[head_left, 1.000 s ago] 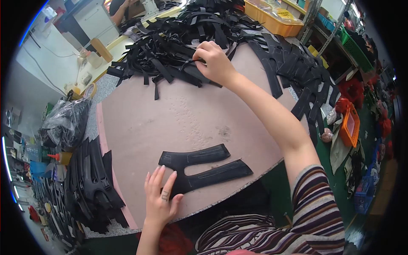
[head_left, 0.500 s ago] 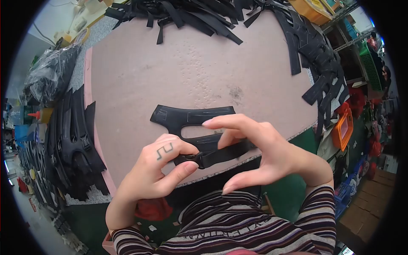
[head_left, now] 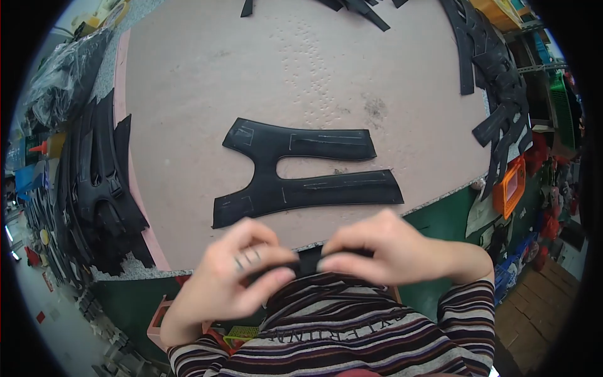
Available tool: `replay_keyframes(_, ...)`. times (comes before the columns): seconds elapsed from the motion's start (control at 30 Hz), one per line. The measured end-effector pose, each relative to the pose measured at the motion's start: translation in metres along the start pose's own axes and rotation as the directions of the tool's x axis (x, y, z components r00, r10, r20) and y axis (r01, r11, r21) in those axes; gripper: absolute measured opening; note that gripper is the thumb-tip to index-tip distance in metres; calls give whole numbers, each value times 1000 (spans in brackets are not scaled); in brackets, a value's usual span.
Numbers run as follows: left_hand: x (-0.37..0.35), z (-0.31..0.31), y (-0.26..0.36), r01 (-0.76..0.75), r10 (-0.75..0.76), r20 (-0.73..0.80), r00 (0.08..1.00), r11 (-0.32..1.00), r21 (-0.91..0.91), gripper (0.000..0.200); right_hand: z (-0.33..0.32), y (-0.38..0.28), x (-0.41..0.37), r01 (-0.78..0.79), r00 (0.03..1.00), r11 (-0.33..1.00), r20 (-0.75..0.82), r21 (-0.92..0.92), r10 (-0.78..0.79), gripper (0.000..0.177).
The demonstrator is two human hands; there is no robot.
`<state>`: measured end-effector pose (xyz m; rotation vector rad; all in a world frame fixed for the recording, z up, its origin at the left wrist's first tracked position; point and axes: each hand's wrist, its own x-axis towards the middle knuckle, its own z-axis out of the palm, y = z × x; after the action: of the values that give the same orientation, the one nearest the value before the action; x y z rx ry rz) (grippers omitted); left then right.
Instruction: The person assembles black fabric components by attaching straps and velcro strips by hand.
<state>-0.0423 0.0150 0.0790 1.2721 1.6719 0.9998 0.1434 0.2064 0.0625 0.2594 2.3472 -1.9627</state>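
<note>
Close to my body, just off the table's front edge, a black strap point(head_left: 309, 259) is pinched between my two hands. My left hand point(head_left: 242, 267) grips its left end between thumb and forefinger; the buckle seen there before is hidden now. On the other end, my right hand point(head_left: 380, 248) has thumb and fingers closed, slightly blurred. Beyond the hands a black H-shaped panel point(head_left: 267, 164) lies flat, with pale marked lines on its arms. Neither hand touches it.
The pink table top point(head_left: 195, 81) carries black strips point(head_left: 361, 12) at its far edge and a heap of black straps point(head_left: 496, 69) at the right. Black buckled pieces point(head_left: 100, 188) pile up on the left, near crumpled clear plastic point(head_left: 66, 78). An orange basket point(head_left: 510, 188) stands right.
Both hands have drawn back toward my body with the strap, uncovering the whole black panel. My right hand has closed from a spread pose onto the strap. The view has shifted.
</note>
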Motion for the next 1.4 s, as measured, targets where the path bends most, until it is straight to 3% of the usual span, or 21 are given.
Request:
replay_keyframes(0.07,17,-9,-6,104,-97,-156,983,994,38,20,-16,-4,21,-139,985,984,-121,-107,126,22)
replay_keyframes(0.1,24,-7,-12,185,-182,-264,947,983,-11,20,-19,5,27,-102,986,976,-148,-193,74,22)
replay_keyframes(0.13,28,-7,-20,151,-133,-296,946,988,38,19,-21,12,32,-66,985,958,-170,-278,19,23)
replay_keyframes(0.2,35,-9,-29,74,-27,-232,972,977,199,20,-24,15,39,-121,986,944,-151,-308,78,23)
replay_keyframes(0.3,37,-4,-45,-35,138,-256,957,928,370,24,-26,21,43,-162,984,935,-121,-315,129,23)
replay_keyframes(0.8,39,-1,-44,-28,143,-246,959,908,418,30,-33,22,47,-207,978,941,-84,-267,191,22)
replay_keyframes(0.9,37,0,-43,15,87,-237,968,916,400,31,-33,22,48,-194,981,943,-82,-270,178,22)
replay_keyframes(1.0,37,0,-39,13,122,-224,967,855,519,31,-33,23,48,-179,983,946,-85,-271,161,22)
replay_keyframes(1.1,28,12,-22,24,269,-197,943,535,845,36,-32,24,48,-172,984,945,-90,-279,153,21)
replay_keyframes(1.13,25,16,-31,-25,379,-150,913,419,908,29,-32,23,48,-173,984,944,-90,-280,154,21)
replay_keyframes(1.2,18,25,-39,-179,478,-11,878,350,920,29,-31,25,47,-152,987,944,-102,-294,127,20)
replay_keyframes(1.23,18,33,-38,-222,481,1,877,402,888,30,-29,28,46,-131,988,943,-114,-307,100,19)
replay_keyframes(1.33,19,47,-43,-227,383,74,921,372,900,39,-32,27,39,-103,991,948,-115,-300,71,21)
replay_keyframes(1.4,18,46,-49,-249,414,87,906,356,901,40,-39,25,28,-156,983,954,-137,-257,124,22)
